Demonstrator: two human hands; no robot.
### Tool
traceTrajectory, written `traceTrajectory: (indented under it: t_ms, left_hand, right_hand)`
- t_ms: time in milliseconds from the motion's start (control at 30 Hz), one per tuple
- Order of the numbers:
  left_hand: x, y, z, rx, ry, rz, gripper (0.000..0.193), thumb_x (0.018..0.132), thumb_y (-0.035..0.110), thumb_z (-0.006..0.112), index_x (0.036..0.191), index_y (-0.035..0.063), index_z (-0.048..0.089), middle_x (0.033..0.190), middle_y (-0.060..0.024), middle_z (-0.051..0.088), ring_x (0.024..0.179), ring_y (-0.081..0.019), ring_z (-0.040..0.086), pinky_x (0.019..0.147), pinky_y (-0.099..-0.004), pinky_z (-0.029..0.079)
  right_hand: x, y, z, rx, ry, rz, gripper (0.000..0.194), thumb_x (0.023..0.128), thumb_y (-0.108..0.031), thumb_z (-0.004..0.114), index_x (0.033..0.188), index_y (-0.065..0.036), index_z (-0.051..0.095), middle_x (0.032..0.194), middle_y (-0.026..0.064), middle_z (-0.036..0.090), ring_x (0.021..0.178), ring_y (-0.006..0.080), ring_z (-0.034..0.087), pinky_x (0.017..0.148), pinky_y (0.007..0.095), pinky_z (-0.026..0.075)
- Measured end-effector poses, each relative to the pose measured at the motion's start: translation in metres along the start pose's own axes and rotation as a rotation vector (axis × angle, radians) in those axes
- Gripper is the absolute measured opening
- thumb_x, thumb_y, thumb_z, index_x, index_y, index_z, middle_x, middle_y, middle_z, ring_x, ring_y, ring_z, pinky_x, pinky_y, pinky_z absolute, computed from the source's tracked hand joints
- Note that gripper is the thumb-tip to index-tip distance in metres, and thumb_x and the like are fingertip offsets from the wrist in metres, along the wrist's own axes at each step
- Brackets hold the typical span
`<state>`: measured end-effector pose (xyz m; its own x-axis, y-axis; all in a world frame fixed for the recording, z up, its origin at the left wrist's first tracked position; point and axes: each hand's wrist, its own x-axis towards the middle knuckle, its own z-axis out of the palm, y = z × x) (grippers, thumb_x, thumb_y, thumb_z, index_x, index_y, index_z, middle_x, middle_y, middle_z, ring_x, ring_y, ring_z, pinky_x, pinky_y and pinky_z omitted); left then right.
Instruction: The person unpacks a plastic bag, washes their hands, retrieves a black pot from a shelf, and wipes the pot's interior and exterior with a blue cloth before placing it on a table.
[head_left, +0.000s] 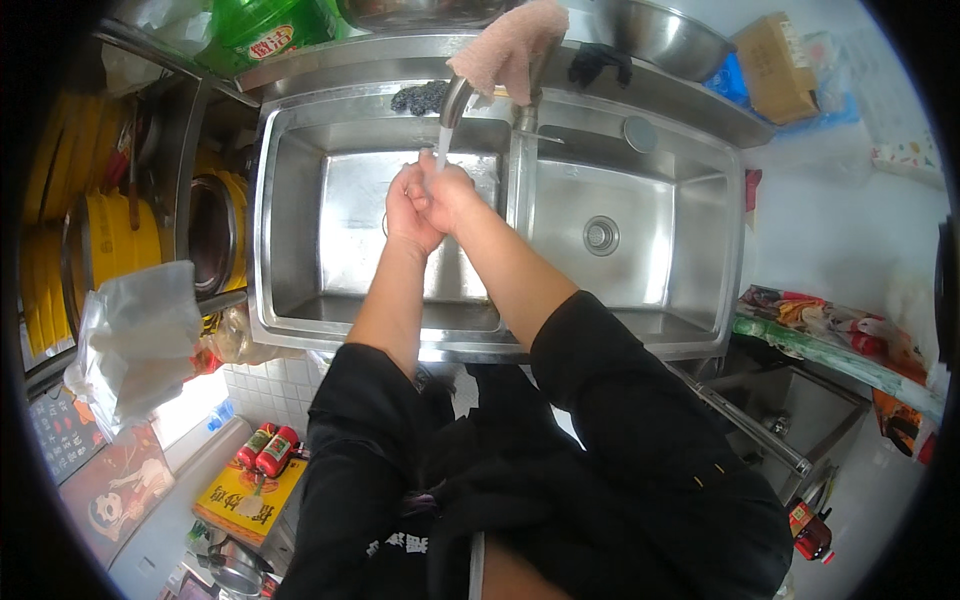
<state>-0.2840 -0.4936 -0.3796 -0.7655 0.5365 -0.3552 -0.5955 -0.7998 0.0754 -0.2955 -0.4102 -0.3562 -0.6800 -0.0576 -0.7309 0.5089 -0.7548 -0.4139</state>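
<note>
Water runs from a metal faucet (454, 105) onto my two hands over the left basin (296, 225) of a stainless steel double sink. My left hand (411, 201) and my right hand (448, 196) are pressed together, fingers partly curled and overlapping, with no object visible between them. A pink cloth (511, 46) is draped over the faucet. Behind the faucet, a dark mesh scourer (420, 98) lies on the sink's back ledge. The right basin (630, 217) has a round drain strainer (601, 235), and a round metal disc (640, 134) rests at its back edge.
Black gloves or a cloth (600, 64) and a steel bowl (671, 41) sit behind the sink. A cardboard box (776, 71) stands at back right. Yellow-sided round items (124, 232) fill the left rack, near plastic bags (142, 337). Red fire extinguishers (268, 448) stand at lower left.
</note>
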Motion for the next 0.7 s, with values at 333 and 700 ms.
traceTrajectory:
  t_ms: [333,700]
  left_hand:
    - [-0.011,0.022,0.003,0.246,0.096,0.039,0.046,0.109,0.037,0.035,0.116,-0.0026,0.057,0.105,-0.0198,0.066,0.103,-0.0373,0.063,0.096,-0.0472,0.051]
    - [-0.003,0.000,0.025,0.457,0.569,0.188,0.029,0.106,0.026,0.052,0.112,-0.0007,0.062,0.101,-0.0112,0.066,0.092,-0.0243,0.066,0.078,-0.0365,0.056]
  right_hand:
    - [-0.010,0.040,-0.010,0.111,-0.128,-0.225,0.024,0.097,0.000,0.056,0.120,-0.003,0.061,0.112,0.0119,0.065,0.097,0.0215,0.066,0.082,0.0375,0.056]
    - [0.003,0.030,-0.015,-0.937,0.266,-0.771,0.018,0.097,-0.013,0.063,0.110,-0.004,0.069,0.085,0.0070,0.071,0.078,0.0233,0.070,0.073,0.0384,0.055]
